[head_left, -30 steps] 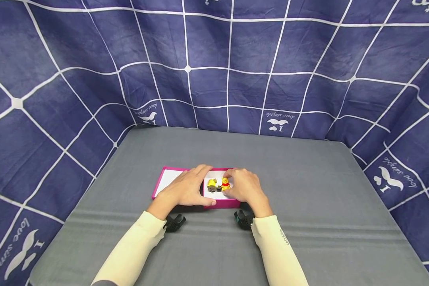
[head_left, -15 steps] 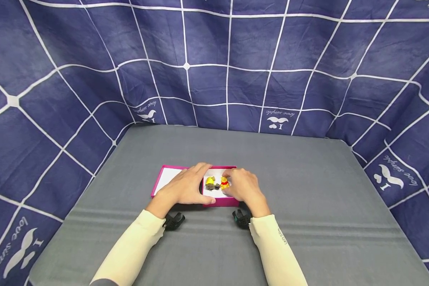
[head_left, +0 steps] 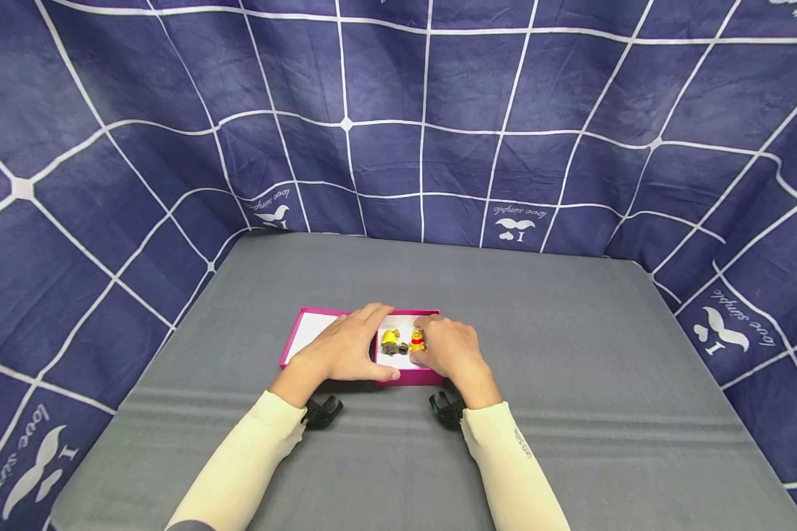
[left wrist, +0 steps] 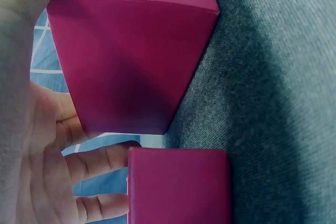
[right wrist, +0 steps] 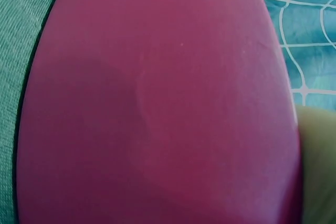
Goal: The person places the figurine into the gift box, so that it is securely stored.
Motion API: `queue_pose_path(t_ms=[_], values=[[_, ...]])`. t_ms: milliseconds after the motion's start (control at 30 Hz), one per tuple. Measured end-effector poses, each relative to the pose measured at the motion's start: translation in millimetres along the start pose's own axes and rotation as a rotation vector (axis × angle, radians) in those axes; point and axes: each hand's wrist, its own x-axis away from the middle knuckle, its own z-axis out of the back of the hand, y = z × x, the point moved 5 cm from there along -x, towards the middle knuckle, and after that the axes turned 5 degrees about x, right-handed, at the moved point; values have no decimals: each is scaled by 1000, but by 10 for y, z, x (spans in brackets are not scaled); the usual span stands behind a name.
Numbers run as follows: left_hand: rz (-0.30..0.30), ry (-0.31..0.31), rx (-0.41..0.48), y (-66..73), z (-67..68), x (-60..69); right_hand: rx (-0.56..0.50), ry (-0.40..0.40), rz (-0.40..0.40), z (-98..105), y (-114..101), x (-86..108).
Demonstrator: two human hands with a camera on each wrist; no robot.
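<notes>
A pink box (head_left: pixel 408 377) with a white inside lies on the grey table in the head view. My left hand (head_left: pixel 345 346) spans its left end, thumb on the front rim and fingers reaching to the back rim. Inside the box sits a yellow bear figurine (head_left: pixel 417 341) in a red top, pinched between thumb and forefinger of my right hand (head_left: pixel 452 346). Left of it lies a yellow figurine (head_left: pixel 390 341) with a dark lower part, beside a small dark piece (head_left: pixel 404 348). The right wrist view shows only the pink box wall (right wrist: pixel 157 103) close up; the fingers are hidden there.
A pink tray-like lid (head_left: pixel 308 332) with a white inside lies left of the box, partly under my left hand; its end (left wrist: pixel 178 182) shows in the left wrist view. Grey cloth (head_left: pixel 571 354) covers the table. A blue grid-patterned curtain (head_left: pixel 398 88) hangs behind and at the sides.
My right hand has shifted very slightly beside the bear figurine, its wrist a touch lower and further left. The left hand, box and lid stay practically in place; the head view has tilted slightly.
</notes>
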Motion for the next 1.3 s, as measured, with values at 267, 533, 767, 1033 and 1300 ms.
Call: queue_pose_path(t_ms=[267,533,767,1033,1300], values=[[4,-5,-9,2,-12,-4,6,-20,2,1,-6,9],[3,0,-2,6,9,-10,-14,-11,15,26,4,0],[9,-13,-4,-7,-6,-7,-39,13,61,59,41,-6],[4,-5,-9,-13,-11,-14,-103,52,136,133,87,4],[6,-2,2,-19,-15,-6,-111,67,181,164,90,16]])
